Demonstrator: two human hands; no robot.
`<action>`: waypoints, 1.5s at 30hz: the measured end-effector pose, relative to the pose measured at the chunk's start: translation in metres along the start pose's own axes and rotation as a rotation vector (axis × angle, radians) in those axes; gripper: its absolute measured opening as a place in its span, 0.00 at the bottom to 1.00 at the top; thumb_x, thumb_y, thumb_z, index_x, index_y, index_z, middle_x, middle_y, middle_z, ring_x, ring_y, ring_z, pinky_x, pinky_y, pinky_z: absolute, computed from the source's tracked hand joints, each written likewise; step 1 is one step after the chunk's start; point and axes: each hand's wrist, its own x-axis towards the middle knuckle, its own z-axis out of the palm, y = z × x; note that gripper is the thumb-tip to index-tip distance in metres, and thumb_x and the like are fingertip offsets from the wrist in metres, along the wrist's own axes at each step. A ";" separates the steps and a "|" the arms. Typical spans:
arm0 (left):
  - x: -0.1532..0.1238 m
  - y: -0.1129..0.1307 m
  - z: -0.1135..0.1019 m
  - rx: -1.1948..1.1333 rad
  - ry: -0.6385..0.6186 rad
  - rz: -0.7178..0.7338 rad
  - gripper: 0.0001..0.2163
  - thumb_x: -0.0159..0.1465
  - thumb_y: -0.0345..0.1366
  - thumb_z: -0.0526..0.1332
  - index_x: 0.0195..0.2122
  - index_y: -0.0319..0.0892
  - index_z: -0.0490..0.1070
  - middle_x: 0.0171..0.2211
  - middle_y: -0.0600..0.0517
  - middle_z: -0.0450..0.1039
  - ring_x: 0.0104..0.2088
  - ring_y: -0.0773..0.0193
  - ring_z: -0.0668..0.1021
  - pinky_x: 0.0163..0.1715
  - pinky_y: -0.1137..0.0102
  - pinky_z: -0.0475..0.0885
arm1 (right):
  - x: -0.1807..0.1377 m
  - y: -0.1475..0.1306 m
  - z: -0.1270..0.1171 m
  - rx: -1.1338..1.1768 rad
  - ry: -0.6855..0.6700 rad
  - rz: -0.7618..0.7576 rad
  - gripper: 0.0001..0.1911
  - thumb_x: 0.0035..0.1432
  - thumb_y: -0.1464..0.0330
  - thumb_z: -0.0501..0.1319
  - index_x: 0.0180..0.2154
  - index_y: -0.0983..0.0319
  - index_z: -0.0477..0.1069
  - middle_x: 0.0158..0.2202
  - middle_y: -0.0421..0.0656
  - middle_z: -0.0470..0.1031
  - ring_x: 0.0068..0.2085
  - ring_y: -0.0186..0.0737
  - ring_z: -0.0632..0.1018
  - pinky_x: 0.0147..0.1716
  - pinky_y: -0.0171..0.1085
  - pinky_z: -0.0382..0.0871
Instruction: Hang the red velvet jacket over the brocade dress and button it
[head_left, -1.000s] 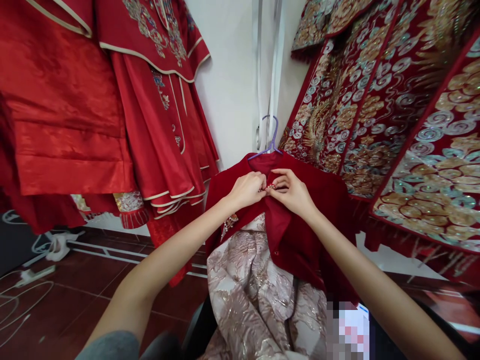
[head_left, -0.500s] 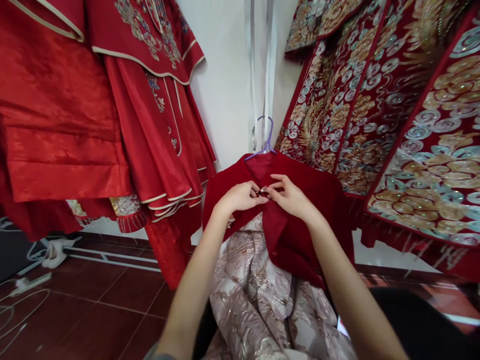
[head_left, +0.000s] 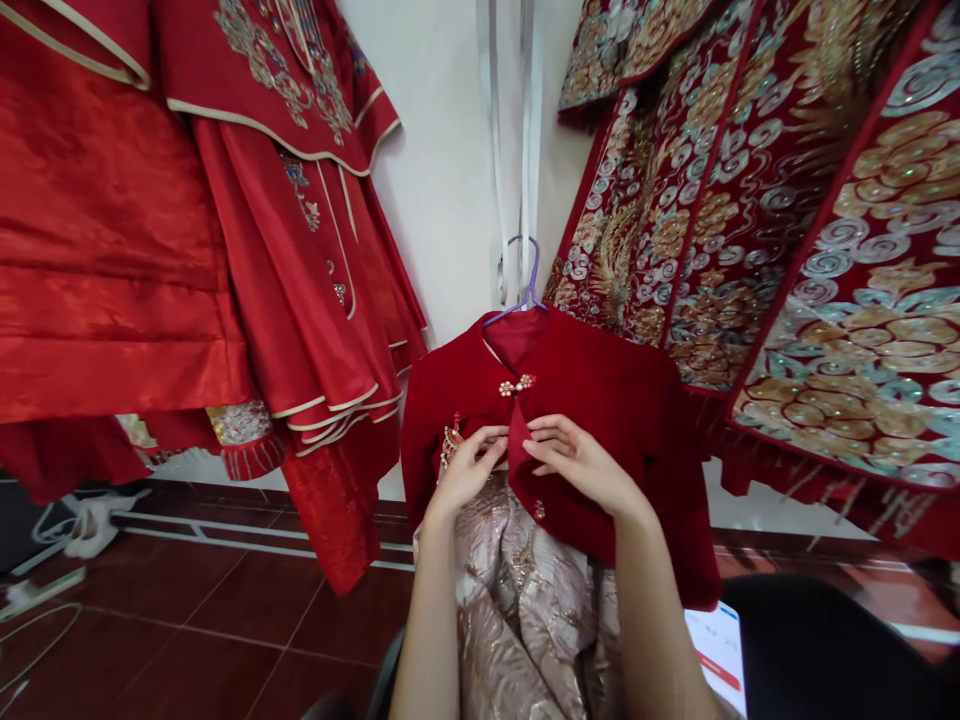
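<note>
A short dark red velvet jacket (head_left: 600, 370) hangs on a purple hanger (head_left: 533, 285) in front of me. At its neckline a beaded flower clasp (head_left: 516, 386) joins the two front edges. My left hand (head_left: 471, 468) has its fingers closed on the left front edge, beside a gold tasselled brooch (head_left: 451, 442). Opposite it, my right hand (head_left: 576, 462) pinches the other front edge, where a strip of brighter red lining is turned outward. Lower on that edge sits another small beaded fastener (head_left: 539, 510). Beneath the jacket shows a shiny pinkish-beige brocade garment (head_left: 517, 620).
Red garments (head_left: 300, 280) hang at left, and heavily embroidered ones (head_left: 750, 220) at right. White metal uprights (head_left: 531, 130) stand behind the hanger. A lit phone (head_left: 716, 650) lies on a black seat (head_left: 817, 650). White shoes (head_left: 91, 525) and cables are on the tiled floor.
Both hands have moved down from the neckline clasp to the front edges below it. The clasp is now uncovered and joined. The phone has come more into view.
</note>
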 end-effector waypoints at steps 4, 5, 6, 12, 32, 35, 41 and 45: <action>0.004 -0.015 0.012 -0.059 0.122 0.081 0.07 0.61 0.36 0.58 0.38 0.40 0.72 0.37 0.49 0.77 0.39 0.62 0.77 0.44 0.67 0.72 | 0.011 0.008 0.031 0.082 -0.062 -0.016 0.19 0.50 0.58 0.66 0.41 0.61 0.69 0.36 0.43 0.73 0.39 0.37 0.78 0.34 0.37 0.77; 0.005 -0.018 0.013 -0.076 0.167 0.080 0.06 0.60 0.35 0.59 0.36 0.40 0.72 0.34 0.50 0.76 0.36 0.63 0.77 0.41 0.67 0.73 | 0.013 0.011 0.038 0.078 -0.037 -0.036 0.19 0.49 0.59 0.67 0.41 0.61 0.70 0.35 0.42 0.73 0.38 0.37 0.77 0.34 0.36 0.77; 0.006 -0.020 0.014 -0.086 0.221 0.077 0.06 0.58 0.35 0.59 0.33 0.39 0.72 0.31 0.51 0.76 0.33 0.63 0.77 0.38 0.68 0.73 | 0.016 0.013 0.044 0.063 -0.008 -0.061 0.19 0.49 0.59 0.67 0.40 0.62 0.71 0.34 0.42 0.73 0.37 0.36 0.77 0.33 0.35 0.76; 0.004 -0.016 0.004 0.011 0.591 0.117 0.09 0.58 0.35 0.60 0.39 0.40 0.74 0.33 0.50 0.74 0.33 0.65 0.75 0.36 0.70 0.71 | 0.022 0.022 0.052 0.020 0.030 -0.098 0.18 0.50 0.61 0.66 0.41 0.63 0.74 0.35 0.44 0.76 0.35 0.35 0.75 0.33 0.34 0.73; 0.004 -0.022 -0.003 -0.141 0.767 0.096 0.10 0.56 0.31 0.60 0.39 0.37 0.75 0.40 0.46 0.78 0.40 0.62 0.79 0.45 0.67 0.72 | 0.044 0.037 0.078 0.075 0.216 -0.224 0.17 0.48 0.59 0.67 0.38 0.63 0.76 0.32 0.44 0.76 0.32 0.36 0.75 0.31 0.33 0.73; 0.005 -0.025 -0.006 -0.243 0.774 0.048 0.11 0.57 0.35 0.60 0.40 0.37 0.76 0.42 0.45 0.78 0.42 0.61 0.79 0.45 0.67 0.72 | 0.060 0.047 0.082 0.017 0.305 -0.263 0.16 0.49 0.59 0.66 0.38 0.63 0.77 0.33 0.44 0.77 0.32 0.37 0.76 0.31 0.34 0.74; 0.005 -0.033 -0.013 -0.203 0.726 0.072 0.11 0.56 0.37 0.64 0.38 0.37 0.77 0.40 0.45 0.79 0.39 0.61 0.79 0.44 0.68 0.73 | 0.068 0.063 0.085 -0.091 0.403 -0.382 0.13 0.53 0.61 0.63 0.37 0.62 0.77 0.37 0.46 0.77 0.34 0.36 0.76 0.28 0.32 0.73; 0.003 -0.035 -0.013 -0.088 0.717 0.110 0.13 0.56 0.39 0.66 0.40 0.38 0.77 0.39 0.44 0.79 0.36 0.62 0.79 0.41 0.68 0.74 | 0.062 0.065 0.087 -0.119 0.402 -0.424 0.12 0.55 0.61 0.62 0.38 0.61 0.77 0.37 0.45 0.75 0.34 0.36 0.76 0.29 0.32 0.73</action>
